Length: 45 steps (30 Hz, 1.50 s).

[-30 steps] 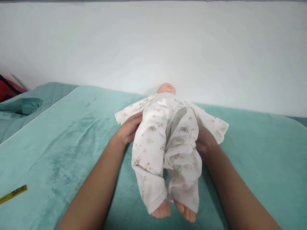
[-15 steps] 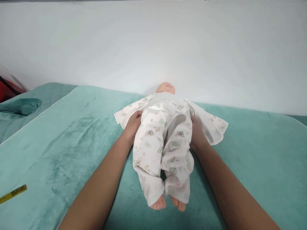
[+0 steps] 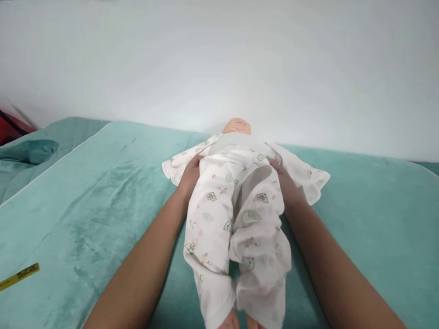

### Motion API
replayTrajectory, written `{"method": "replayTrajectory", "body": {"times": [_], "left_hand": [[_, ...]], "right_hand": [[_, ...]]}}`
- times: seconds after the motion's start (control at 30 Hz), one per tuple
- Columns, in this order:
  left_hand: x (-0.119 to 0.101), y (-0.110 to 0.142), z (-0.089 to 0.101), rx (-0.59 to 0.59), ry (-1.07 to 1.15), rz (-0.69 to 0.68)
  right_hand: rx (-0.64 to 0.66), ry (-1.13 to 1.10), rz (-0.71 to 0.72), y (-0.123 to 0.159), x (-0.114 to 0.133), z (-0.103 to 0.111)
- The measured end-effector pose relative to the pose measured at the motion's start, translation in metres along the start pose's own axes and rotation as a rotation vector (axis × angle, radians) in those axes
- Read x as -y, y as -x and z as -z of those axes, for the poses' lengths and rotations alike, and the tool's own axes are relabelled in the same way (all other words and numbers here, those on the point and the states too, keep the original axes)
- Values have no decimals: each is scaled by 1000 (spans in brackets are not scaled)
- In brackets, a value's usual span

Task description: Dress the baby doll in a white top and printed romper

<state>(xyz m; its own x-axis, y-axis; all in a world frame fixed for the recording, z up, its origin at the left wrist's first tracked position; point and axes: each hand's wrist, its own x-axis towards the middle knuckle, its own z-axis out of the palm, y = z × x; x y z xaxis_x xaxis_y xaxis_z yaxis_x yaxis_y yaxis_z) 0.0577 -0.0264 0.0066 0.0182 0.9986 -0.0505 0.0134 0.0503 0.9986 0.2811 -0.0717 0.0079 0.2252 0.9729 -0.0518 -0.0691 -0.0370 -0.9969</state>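
1. Poss. snag: loose, flared sleeve [image 3: 310,176] lies right by R hand [image 3: 284,183]; fingers could catch it along w/ the pants [image 3: 211,219] & drag both.
2. Poss. twist: pant leg nearer R hand looks more bunched than the other; uneven pull L vs R would prob. skew the waist.
3. Poss. bump: doll [image 3: 237,126] is face-up on teal cover [image 3: 106,196], head end close to wall [image 3: 219,59] (contact unclear). A shove fwd could knock the head.
4. Poss. slide: cover looks soft & rumples; doll might shift w/ it if pushed hard. Feet [image 3: 229,321] cut off at bottom edge, so harder to monitor.
5. Pose: both forearms reach fwd, angled in, one each side of the legs. L hand [image 3: 190,176] at one side of the waist, R at the other, approx. level, both against the cloth.
6. Grip, L & R: fingers mostly hidden by fabric; can't tell if pinching cloth or just resting there.
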Motion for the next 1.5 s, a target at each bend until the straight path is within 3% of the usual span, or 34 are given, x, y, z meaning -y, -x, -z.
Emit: {"method": "replayTrajectory", "body": {"times": [0.17,0.33,0.43,0.63,0.73,0.87,1.1,1.23,1.33,1.5], "left_hand": [[5,-6,4,3,-33,-11],[8,-10,7,23,-120,-165],[5,-14,10,80,-156,-186],[-8,-18,17,314,-239,-275],[-10,-19,18,343,-259,-320],[-7,-22,13,283,-312,-350],[2,-45,0,-40,-465,-308],[6,-63,-9,-106,-522,-304],[8,-65,-16,-117,-518,-323],[9,-58,-17,-98,-658,-502]], "right_hand": [[-11,89,4,-8,-12,11],[-132,318,356,-9,-14,11],[-154,306,431,-8,-9,9],[131,396,338,-18,5,14],[264,502,345,-27,15,15],[267,685,427,-41,25,7],[-44,1082,511,-71,29,-16],[-125,933,454,-81,19,-16],[-111,796,419,-82,10,-11],[-26,656,453,-80,2,-8]]}}
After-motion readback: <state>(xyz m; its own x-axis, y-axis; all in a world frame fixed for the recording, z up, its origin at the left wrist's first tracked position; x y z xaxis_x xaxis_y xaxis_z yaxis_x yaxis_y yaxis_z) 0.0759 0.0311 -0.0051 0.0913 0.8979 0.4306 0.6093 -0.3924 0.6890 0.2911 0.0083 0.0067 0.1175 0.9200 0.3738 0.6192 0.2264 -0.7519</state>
